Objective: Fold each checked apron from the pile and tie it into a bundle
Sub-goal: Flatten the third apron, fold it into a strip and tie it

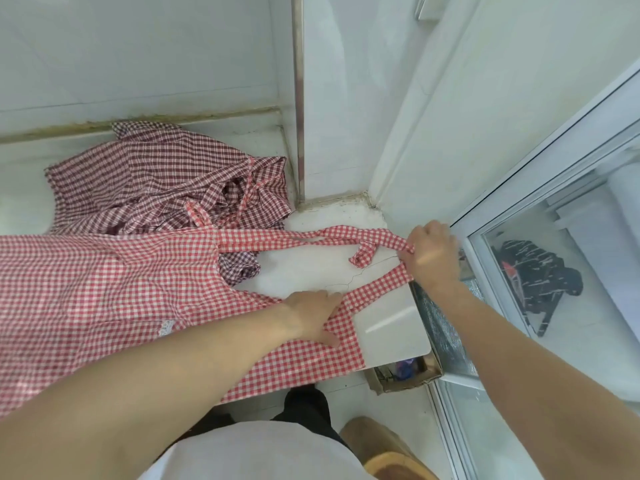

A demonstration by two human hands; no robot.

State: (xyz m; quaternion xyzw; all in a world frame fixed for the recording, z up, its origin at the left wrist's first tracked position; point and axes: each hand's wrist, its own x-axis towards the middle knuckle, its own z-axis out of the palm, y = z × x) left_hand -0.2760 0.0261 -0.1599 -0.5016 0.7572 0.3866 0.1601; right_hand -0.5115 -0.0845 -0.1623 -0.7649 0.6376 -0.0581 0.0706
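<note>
Head view, the only view. One red checked apron (pixel 104 289) lies spread flat on the white tabletop (pixel 391 327), its body reaching away to the left of both hands and its lower edge hanging over the near rim.

The left hand (pixel 311 317) lies on the apron's bib corner, fingers straight and pressing the cloth down; it grips nothing. The right hand (pixel 431 254), further out and to the right, has its fingers curled round the apron's straps (pixel 311 237), which run back from it towards the bib. One strap end (pixel 362 256) hangs loose just left of that hand.

Beyond the left hand, against the wall, sits the pile (pixel 166 178) of darker checked aprons, crumpled, straps tangled, none folded.

Assessment: the task appears to be at an early stage. The apron in hand is laid out and its straps are being drawn straight; no fold is visible in it and no knot is tied. No finished bundle shows anywhere in frame. Folding and tying of this apron, and the whole pile, are judged outstanding.
</note>
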